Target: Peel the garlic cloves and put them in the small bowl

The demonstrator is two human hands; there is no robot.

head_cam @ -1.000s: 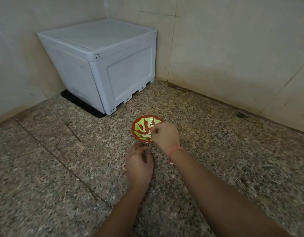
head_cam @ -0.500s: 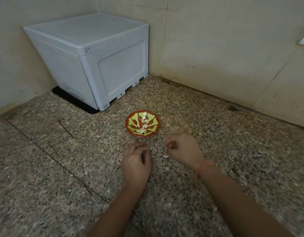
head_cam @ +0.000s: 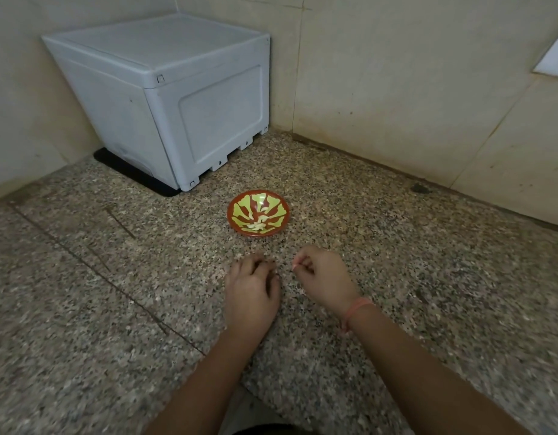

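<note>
Pale peeled garlic cloves (head_cam: 257, 225) lie in the red-and-green bowl (head_cam: 232, 215), just beyond both hands. Right hand (head_cam: 323, 276) is curled, fingertips together; what they pinch, if anything, is unclear. Left hand (head_cam: 251, 290), close beside it, curls knuckles-up over the speckled stone floor (head_cam: 114, 309), its hold hidden.

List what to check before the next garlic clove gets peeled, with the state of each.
1. The small bowl stands upright on the speckled floor: ok.
2. The peeled cloves lie inside the bowl, none on its rim: ok.
3. The left hand has a clove in its grip: cannot tell; the curled fingers hide it.
4. The right hand is free for peeling: cannot tell; thumb and forefinger meet, and anything between them is too small to make out.
5. The bowl stands apart from the grey plastic box: ok.
</note>
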